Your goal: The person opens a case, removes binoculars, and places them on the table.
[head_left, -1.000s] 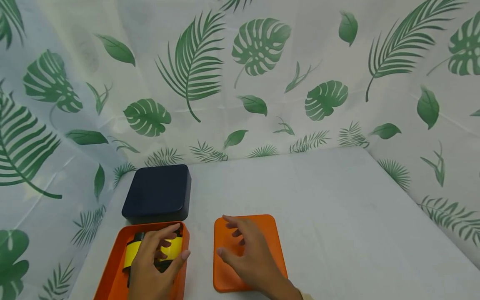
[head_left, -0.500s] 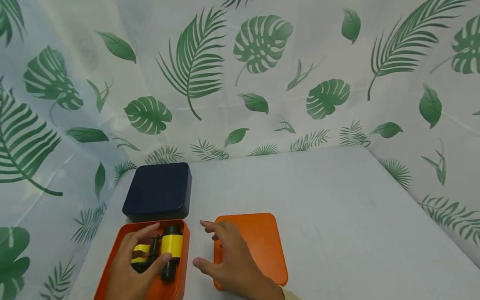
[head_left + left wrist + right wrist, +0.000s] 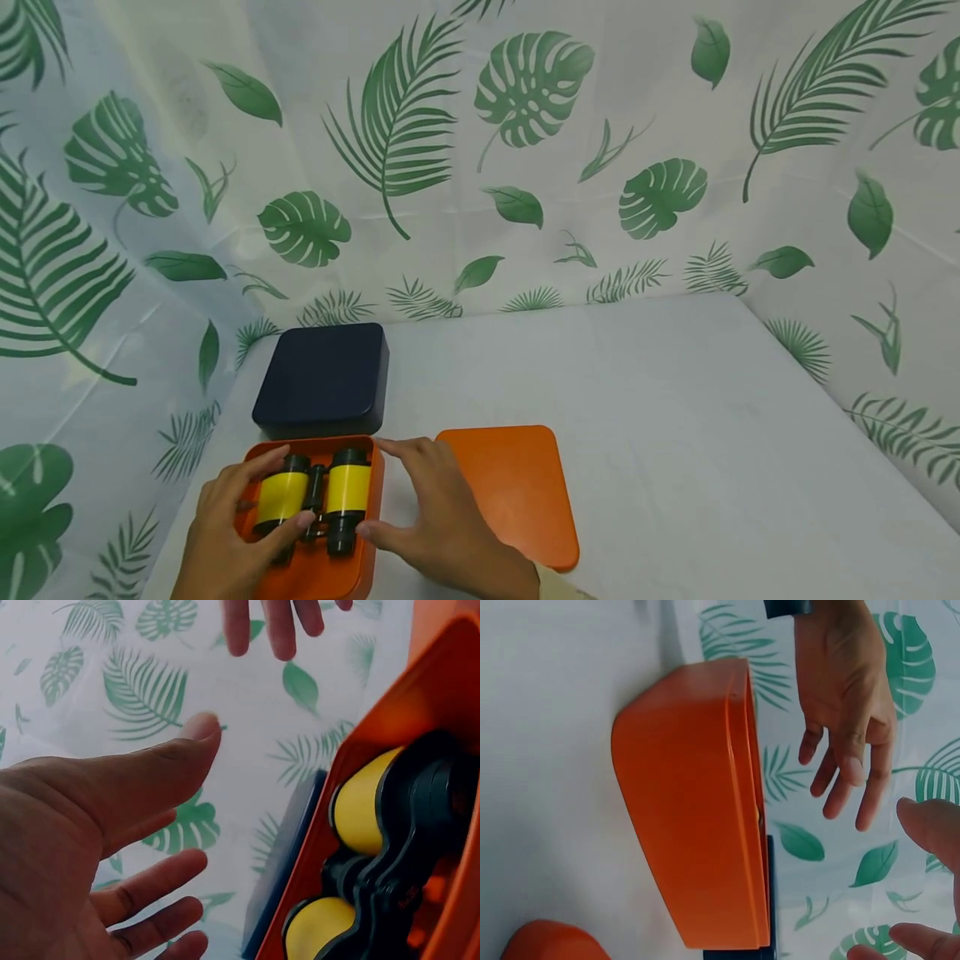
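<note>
Yellow and black binoculars (image 3: 348, 490) lie in an orange box (image 3: 322, 580) at the front left of the table. Over the left side of this box is my left hand (image 3: 228, 533), fingers and thumb spread, with nothing gripped. In the left wrist view, that hand (image 3: 112, 802) hovers apart from the binoculars (image 3: 360, 810). My right hand (image 3: 450, 521) reaches in from the right, its thumb and forefinger overlapping the box's right rim in the head view. The right wrist view shows the right hand (image 3: 937, 840) raised beside the box (image 3: 686, 802), fingers extended and holding nothing.
A flat orange lid (image 3: 517, 500) lies on the white table (image 3: 660, 433) to the right of the box. Behind the box stands a dark navy case (image 3: 322, 375). Leaf-patterned sheets (image 3: 442, 250) wall the table at the back and sides.
My left hand has moved left, uncovering more of the binoculars. My right hand has shifted left from over the orange lid to the box's right edge.
</note>
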Demonstrator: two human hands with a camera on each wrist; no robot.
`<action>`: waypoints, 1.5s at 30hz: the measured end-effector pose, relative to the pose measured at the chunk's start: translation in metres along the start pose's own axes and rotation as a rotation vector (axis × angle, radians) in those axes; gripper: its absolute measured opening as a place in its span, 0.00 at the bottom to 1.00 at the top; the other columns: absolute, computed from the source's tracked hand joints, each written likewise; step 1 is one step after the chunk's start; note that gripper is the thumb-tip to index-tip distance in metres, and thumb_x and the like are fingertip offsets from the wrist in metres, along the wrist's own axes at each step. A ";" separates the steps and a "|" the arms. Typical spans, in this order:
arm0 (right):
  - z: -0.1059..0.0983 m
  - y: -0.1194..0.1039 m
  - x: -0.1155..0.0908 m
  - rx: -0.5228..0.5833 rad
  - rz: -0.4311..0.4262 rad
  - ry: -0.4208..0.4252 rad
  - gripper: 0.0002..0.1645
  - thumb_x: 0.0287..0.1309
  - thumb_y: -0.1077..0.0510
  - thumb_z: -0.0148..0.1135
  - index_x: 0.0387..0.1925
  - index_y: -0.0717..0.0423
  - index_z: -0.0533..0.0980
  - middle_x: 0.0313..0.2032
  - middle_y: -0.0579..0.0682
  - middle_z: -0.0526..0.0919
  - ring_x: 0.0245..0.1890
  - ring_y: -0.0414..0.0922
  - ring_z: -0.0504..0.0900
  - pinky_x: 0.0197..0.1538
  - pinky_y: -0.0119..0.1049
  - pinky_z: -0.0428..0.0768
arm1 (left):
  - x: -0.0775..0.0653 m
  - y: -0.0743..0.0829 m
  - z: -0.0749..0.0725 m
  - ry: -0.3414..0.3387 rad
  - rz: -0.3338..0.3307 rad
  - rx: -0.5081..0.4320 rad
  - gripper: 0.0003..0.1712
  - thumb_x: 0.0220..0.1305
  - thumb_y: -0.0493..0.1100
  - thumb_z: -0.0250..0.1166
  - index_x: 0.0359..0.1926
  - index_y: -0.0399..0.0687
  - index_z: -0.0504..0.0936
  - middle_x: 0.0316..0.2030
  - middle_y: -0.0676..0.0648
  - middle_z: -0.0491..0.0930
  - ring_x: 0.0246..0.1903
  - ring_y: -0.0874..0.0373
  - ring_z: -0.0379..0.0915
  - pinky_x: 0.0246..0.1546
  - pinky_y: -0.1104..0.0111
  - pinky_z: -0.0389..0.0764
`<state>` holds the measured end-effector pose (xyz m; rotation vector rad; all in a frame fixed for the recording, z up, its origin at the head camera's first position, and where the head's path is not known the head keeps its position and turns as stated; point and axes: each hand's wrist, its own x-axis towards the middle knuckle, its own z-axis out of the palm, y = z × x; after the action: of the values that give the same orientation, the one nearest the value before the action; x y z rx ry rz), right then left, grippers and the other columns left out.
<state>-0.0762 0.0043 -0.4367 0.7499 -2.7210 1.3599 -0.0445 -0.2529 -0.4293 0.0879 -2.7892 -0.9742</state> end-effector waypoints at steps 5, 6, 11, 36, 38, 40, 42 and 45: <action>0.006 0.000 0.006 -0.029 -0.011 -0.010 0.52 0.58 0.29 0.75 0.79 0.36 0.65 0.69 0.38 0.75 0.63 0.41 0.71 0.64 0.47 0.78 | 0.005 -0.008 -0.005 -0.056 0.025 0.033 0.52 0.54 0.57 0.84 0.76 0.55 0.71 0.63 0.36 0.76 0.60 0.36 0.63 0.52 0.35 0.74; 0.007 0.000 0.007 -0.030 -0.016 -0.013 0.53 0.58 0.30 0.75 0.79 0.36 0.65 0.70 0.38 0.75 0.64 0.41 0.70 0.65 0.48 0.78 | 0.006 -0.009 -0.006 -0.066 0.029 0.039 0.52 0.54 0.58 0.84 0.77 0.55 0.71 0.63 0.35 0.76 0.61 0.34 0.62 0.52 0.33 0.74; 0.016 0.001 0.013 -0.038 -0.036 -0.021 0.56 0.56 0.28 0.75 0.80 0.36 0.63 0.72 0.36 0.74 0.66 0.42 0.68 0.66 0.49 0.75 | 0.011 -0.020 -0.008 -0.103 0.039 0.077 0.56 0.52 0.60 0.84 0.78 0.54 0.68 0.64 0.31 0.74 0.62 0.29 0.61 0.53 0.32 0.71; 0.060 0.003 0.039 -0.212 0.010 -0.109 0.63 0.54 0.28 0.77 0.83 0.41 0.57 0.75 0.45 0.70 0.81 0.53 0.55 0.78 0.57 0.62 | 0.018 -0.052 -0.005 -0.176 -0.018 0.151 0.62 0.49 0.67 0.83 0.79 0.53 0.65 0.72 0.28 0.64 0.67 0.19 0.54 0.51 0.27 0.60; 0.062 0.003 0.040 -0.216 -0.002 -0.104 0.63 0.53 0.29 0.78 0.83 0.42 0.58 0.73 0.45 0.72 0.81 0.54 0.55 0.78 0.57 0.62 | 0.018 -0.054 -0.005 -0.181 -0.027 0.157 0.62 0.49 0.67 0.83 0.79 0.53 0.65 0.72 0.28 0.64 0.68 0.19 0.53 0.52 0.27 0.59; 0.064 0.004 0.040 -0.222 -0.013 -0.098 0.63 0.53 0.29 0.78 0.83 0.43 0.59 0.73 0.44 0.73 0.81 0.55 0.56 0.79 0.57 0.62 | 0.017 -0.055 -0.004 -0.185 -0.033 0.161 0.62 0.49 0.67 0.83 0.79 0.53 0.65 0.73 0.28 0.64 0.68 0.20 0.53 0.52 0.26 0.59; 0.066 0.005 0.041 -0.226 -0.021 -0.093 0.63 0.53 0.29 0.78 0.82 0.44 0.59 0.73 0.43 0.74 0.81 0.55 0.57 0.79 0.57 0.62 | 0.017 -0.057 -0.004 -0.189 -0.042 0.169 0.62 0.49 0.66 0.83 0.79 0.52 0.65 0.73 0.28 0.65 0.68 0.20 0.54 0.53 0.26 0.60; 0.068 0.006 0.042 -0.223 -0.024 -0.089 0.63 0.53 0.29 0.78 0.82 0.43 0.59 0.73 0.42 0.73 0.81 0.53 0.57 0.79 0.57 0.61 | 0.017 -0.059 -0.005 -0.195 -0.056 0.174 0.62 0.49 0.66 0.83 0.79 0.51 0.65 0.73 0.28 0.65 0.68 0.21 0.54 0.53 0.26 0.60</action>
<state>-0.1022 -0.0615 -0.4743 0.8393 -2.8560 1.0189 -0.0609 -0.3043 -0.4597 0.1008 -3.0621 -0.7880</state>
